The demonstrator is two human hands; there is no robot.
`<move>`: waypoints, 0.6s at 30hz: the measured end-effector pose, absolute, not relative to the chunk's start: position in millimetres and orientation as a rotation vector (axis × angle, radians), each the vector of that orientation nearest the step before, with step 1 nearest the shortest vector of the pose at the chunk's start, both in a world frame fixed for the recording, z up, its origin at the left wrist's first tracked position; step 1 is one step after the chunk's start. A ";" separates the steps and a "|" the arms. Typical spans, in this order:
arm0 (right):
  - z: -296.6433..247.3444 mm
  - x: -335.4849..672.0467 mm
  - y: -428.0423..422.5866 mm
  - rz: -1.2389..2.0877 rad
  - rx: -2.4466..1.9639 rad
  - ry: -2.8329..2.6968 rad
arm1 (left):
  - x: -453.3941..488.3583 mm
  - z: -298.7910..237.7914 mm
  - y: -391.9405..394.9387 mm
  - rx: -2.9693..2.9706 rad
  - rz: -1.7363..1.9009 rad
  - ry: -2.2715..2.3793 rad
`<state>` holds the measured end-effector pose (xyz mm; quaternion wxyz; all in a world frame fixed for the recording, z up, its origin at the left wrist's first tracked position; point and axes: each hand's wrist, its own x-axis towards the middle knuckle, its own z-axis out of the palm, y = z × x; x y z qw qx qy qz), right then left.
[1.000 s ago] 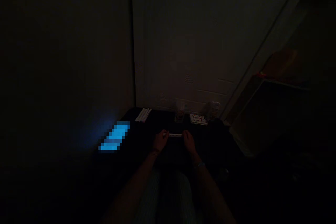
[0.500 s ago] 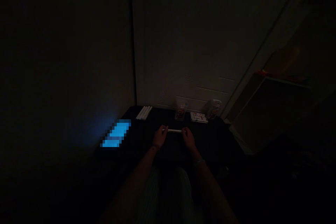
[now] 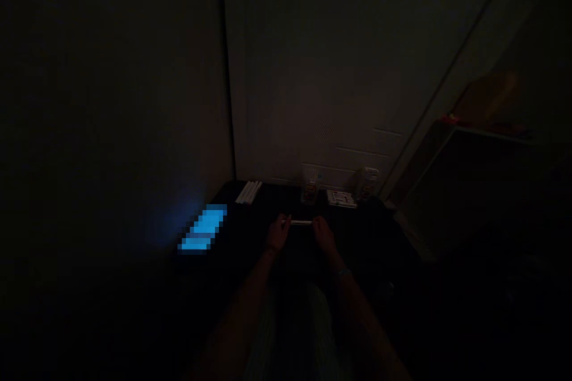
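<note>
In the dim light, a slim white marker (image 3: 301, 222) lies level between my two hands, over the dark table. My left hand (image 3: 279, 232) is closed round its left end. Its other end is pinched in the fingers of my right hand (image 3: 323, 234). Only the middle stretch of the marker shows; both ends are covered by fingers. Several similar white markers (image 3: 249, 192) lie side by side at the back left of the table. Behind my right hand, a row of white markers with dark print (image 3: 342, 198) lies flat.
A clear plastic package (image 3: 309, 190) stands at the table's back edge, with a whitish package (image 3: 367, 183) to its right. A glowing blue screen (image 3: 203, 229), pixelated, lies at the left. Walls rise behind and at left; a shelf unit (image 3: 487, 132) stands at right.
The view has shifted slightly, so the table and the things on it sit a little further right. Both hands keep hold of the marker.
</note>
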<state>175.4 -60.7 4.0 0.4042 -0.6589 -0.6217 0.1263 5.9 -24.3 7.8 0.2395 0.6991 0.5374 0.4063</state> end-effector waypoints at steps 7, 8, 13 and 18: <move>4.0 175.1 -61.9 0.305 -1.631 -1.590 | 3.9 8.3 -22.8 1.897 1.135 1.487; 4.0 174.8 -61.9 0.302 -1.635 -1.585 | 4.1 7.5 -22.0 1.894 1.143 1.487; 4.5 173.6 -62.5 0.311 -1.646 -1.571 | 4.7 3.6 -18.6 1.879 1.164 1.483; 4.1 175.2 -61.9 0.322 -1.647 -1.572 | 4.0 2.2 -18.8 1.903 1.174 1.439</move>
